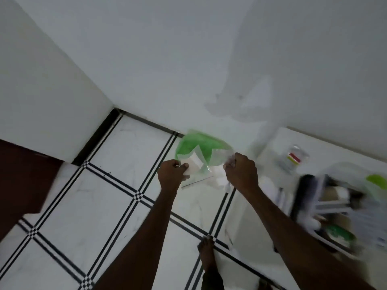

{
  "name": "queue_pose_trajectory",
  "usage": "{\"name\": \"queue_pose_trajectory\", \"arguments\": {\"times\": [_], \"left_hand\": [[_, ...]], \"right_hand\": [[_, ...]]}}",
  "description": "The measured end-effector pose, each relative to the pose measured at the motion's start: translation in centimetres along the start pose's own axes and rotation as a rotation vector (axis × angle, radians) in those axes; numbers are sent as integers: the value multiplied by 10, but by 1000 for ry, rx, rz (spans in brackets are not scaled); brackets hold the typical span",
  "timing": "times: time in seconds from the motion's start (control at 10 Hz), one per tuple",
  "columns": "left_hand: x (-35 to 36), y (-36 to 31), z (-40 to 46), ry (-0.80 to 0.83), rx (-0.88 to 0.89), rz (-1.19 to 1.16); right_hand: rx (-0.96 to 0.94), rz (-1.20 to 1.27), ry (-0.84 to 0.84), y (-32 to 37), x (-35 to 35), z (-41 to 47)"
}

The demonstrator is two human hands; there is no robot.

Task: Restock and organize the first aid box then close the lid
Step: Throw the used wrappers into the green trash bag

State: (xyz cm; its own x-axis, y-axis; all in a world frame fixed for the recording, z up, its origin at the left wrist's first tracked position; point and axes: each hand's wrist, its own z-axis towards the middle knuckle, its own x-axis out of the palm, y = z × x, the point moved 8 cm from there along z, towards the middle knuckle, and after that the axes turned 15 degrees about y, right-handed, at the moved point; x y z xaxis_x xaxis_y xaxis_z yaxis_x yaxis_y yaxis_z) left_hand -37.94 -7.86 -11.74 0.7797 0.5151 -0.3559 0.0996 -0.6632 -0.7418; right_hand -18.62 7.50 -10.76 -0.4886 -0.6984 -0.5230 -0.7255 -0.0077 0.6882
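- First aid box sits open on a white surface at 3 o'clock, blurred, its contents jumbled.
- Left hand grips one edge of a clear plastic bag with a green backing.
- Right hand is clenched on the bag's opposite edge, at 12 o'clock above the tiled floor.

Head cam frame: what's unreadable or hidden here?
- First aid box contents: motion blur smears them, and the right frame edge cuts the box off.
- Clear plastic bag contents: white and green shapes only, too blurred to identify.
- Each grip on the bag: left hand and right hand hide their own fingertips.
- Small packet label: too blurred to read.
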Motion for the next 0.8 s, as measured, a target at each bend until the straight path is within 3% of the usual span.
{"name": "queue_pose_trajectory", "arguments": {"times": [0.3, 0.4, 0.6, 0.8], "left_hand": [[-27, 140, 219, 45, -192, -69], [-6, 169, 271, 112, -259, -200], [22, 199, 300, 150, -292, -359], [19, 158, 248, 201, -194, -392]], "right_hand": [[368, 32, 129, -52, 151, 184], [384, 343, 81, -81, 187, 233], [433, 461, 181, -108, 228, 269], [390, 512, 85, -84, 203, 239]]}}
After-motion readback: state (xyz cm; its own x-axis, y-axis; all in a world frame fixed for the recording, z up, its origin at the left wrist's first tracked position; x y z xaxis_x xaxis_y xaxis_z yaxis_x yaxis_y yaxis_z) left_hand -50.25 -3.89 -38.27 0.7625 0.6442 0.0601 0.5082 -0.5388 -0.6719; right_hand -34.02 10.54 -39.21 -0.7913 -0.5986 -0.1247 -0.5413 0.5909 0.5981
